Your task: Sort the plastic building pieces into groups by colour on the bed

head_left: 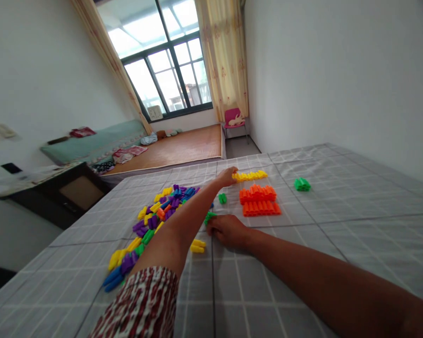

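Observation:
My left hand (227, 177) reaches across to the far part of the bed, its fingers closed at the left end of a row of joined yellow plastic building blocks (251, 176). Nearer to me, my right hand (229, 232) is curled with its fingertips on a green building block (209, 217), which they partly hide. Orange blocks joined in rows (261, 208) lie between and to the right of my hands. A small green block (222, 198) sits left of them. Close to my right hand lies a yellow block (198, 246).
Mixed loose blocks (153, 223) form a pile on the left, partly behind my left forearm. A joined green cluster (302, 184) lies at the right on the checked grey sheet (338, 220). Beyond are a second bed (183, 148), a pink chair (232, 117) and a dark cabinet (61, 192).

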`<state>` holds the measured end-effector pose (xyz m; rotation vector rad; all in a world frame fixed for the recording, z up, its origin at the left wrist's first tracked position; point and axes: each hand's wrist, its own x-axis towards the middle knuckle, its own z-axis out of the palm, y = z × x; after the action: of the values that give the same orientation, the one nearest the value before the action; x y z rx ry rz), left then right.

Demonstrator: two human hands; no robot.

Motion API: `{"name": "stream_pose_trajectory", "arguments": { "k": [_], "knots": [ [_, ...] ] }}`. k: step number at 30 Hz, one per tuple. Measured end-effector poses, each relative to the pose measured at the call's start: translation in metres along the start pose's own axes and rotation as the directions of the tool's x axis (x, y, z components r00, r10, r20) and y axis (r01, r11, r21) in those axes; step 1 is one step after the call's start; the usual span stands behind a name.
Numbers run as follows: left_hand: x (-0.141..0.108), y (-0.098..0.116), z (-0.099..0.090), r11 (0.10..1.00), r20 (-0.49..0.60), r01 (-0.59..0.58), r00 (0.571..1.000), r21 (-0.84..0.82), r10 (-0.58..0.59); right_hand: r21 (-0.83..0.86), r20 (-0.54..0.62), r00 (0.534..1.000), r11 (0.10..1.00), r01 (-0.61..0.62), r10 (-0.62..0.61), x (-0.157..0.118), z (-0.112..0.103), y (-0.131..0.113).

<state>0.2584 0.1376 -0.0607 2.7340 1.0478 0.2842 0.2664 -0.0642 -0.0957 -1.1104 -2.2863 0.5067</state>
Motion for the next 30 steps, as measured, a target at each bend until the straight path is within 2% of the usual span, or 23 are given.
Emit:
{"name": "stream_pose_trajectory", "arguments": {
  "k": [3,5,8,10,12,13,14,16,17,19,21,25,28,30],
  "knots": [
    [0.002,-0.003,0.006,0.999,0.005,-0.029,1.0,-0.02,0.029,0.016,0.006,1.0,1.0,0.005,-0.005,0.001,-0.002,0.0],
    [-0.004,-0.006,0.006,0.998,-0.037,-0.053,0.998,-0.032,0.052,0.053,-0.016,1.0,0.999,0.01,-0.01,0.0,-0.002,0.001],
    [-0.026,-0.02,-0.003,0.996,-0.109,-0.071,0.992,-0.046,0.066,0.125,-0.102,0.995,0.992,0.028,-0.015,-0.002,-0.001,0.003],
    [-0.049,-0.04,-0.017,0.998,-0.129,-0.048,0.991,-0.045,0.042,0.151,-0.182,0.983,0.988,0.021,0.007,-0.003,-0.001,0.006],
    [-0.076,-0.068,-0.037,0.999,-0.156,0.045,0.987,-0.026,-0.049,0.155,-0.234,0.972,0.988,-0.001,0.037,-0.004,0.0,0.008],
    [-0.092,-0.085,-0.049,0.992,-0.174,0.128,0.976,-0.012,-0.128,0.154,-0.242,0.969,0.988,-0.008,0.046,-0.005,0.0,0.008],
    [-0.107,-0.103,-0.061,0.973,-0.193,0.232,0.955,0.001,-0.227,0.154,-0.24,0.969,0.988,-0.013,0.05,-0.006,0.0,0.008],
    [-0.139,-0.137,-0.083,0.892,-0.206,0.451,0.876,0.025,-0.436,0.156,-0.227,0.973,0.988,-0.012,0.048,-0.007,0.0,0.008],
    [-0.153,-0.153,-0.092,0.856,-0.196,0.516,0.843,0.034,-0.5,0.158,-0.22,0.974,0.987,-0.011,0.046,-0.008,0.0,0.007],
    [-0.178,-0.179,-0.103,0.801,-0.154,0.596,0.797,0.048,-0.584,0.161,-0.207,0.977,0.987,-0.014,0.048,-0.009,0.001,0.007],
    [-0.194,-0.195,-0.104,0.775,-0.099,0.63,0.776,0.056,-0.623,0.16,-0.199,0.979,0.987,-0.021,0.053,-0.009,0.0,0.006],
    [-0.198,-0.203,-0.09,0.783,-0.041,0.62,0.784,0.05,-0.619,0.144,-0.173,0.983,0.989,-0.039,0.064,-0.01,-0.001,0.005],
    [-0.187,-0.198,-0.081,0.802,-0.03,0.597,0.803,0.036,-0.596,0.139,-0.15,0.987,0.99,-0.039,0.06,-0.011,-0.002,0.006],
    [-0.182,-0.192,-0.083,0.806,-0.002,0.592,0.806,0.026,-0.592,0.142,-0.146,0.987,0.989,-0.038,0.059,-0.012,-0.002,0.007]
  ]
}}
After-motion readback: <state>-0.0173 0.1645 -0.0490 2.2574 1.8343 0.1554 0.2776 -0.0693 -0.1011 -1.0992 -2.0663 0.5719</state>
